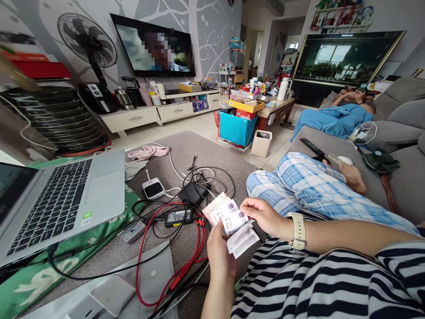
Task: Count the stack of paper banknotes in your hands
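A small stack of paper banknotes [234, 219] is fanned out in front of my body. My left hand [221, 248] grips the stack from below, its thumb lying over the lower left edge. At the upper right corner, my right hand [260, 215] pinches the edge of a note between thumb and fingers. The top notes show purple print on pale paper, and pinkish ones peek out behind. Paler, folded ends hang down at the lower right. A cream watch [298, 231] is on my right wrist.
Left of the notes lie a tangle of black and red cables [195, 237], a black power adapter [178, 217], a small white device [153, 188] and an open laptop [66, 195]. A remote control [312, 146] rests on the sofa at right, where another person lies under a blue blanket [335, 119].
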A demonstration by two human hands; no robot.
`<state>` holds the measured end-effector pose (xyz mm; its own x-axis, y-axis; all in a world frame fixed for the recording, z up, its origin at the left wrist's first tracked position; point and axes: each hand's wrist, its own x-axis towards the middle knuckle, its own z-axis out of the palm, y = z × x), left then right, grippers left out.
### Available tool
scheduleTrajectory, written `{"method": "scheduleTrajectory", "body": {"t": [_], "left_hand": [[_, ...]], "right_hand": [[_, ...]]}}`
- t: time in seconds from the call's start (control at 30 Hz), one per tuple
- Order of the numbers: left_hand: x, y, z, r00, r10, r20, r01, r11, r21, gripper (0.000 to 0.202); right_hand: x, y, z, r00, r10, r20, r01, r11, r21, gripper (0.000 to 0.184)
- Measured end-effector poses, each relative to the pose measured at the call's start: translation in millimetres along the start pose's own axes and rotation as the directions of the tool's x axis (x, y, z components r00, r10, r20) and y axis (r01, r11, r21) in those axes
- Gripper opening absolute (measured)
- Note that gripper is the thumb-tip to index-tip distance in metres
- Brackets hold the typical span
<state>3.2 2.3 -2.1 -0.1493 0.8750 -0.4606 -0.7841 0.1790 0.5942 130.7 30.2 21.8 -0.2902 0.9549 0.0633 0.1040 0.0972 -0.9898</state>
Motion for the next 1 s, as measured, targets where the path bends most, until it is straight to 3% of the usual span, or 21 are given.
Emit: {"method": "scheduleTrajectory", "body": {"t": [0.57,0.8,1.0], "left_hand": [[-2.9,2.3,-0.6,1.0,-0.011,-0.005,0.011,1.0,-0.002,0.027],[-1.5,1.0,-1.9,1.0,0.004,0.007,-0.004,1.0,0.006,0.03],[-1.5,-0.4,-2.3,1.0,-0.003,0.03,0.003,1.0,0.013,0.032]], "right_hand": [[-0.3,-6.7,-0.2,0.998,0.002,0.062,-0.003,1.0,0.015,0.032],[1.2,-3.4,-0.3,0.999,0.045,0.01,-0.045,0.998,-0.034,0.033],[4.4,8.8,-4.2,0.99,0.059,-0.125,-0.069,0.995,-0.078,0.031]]}}
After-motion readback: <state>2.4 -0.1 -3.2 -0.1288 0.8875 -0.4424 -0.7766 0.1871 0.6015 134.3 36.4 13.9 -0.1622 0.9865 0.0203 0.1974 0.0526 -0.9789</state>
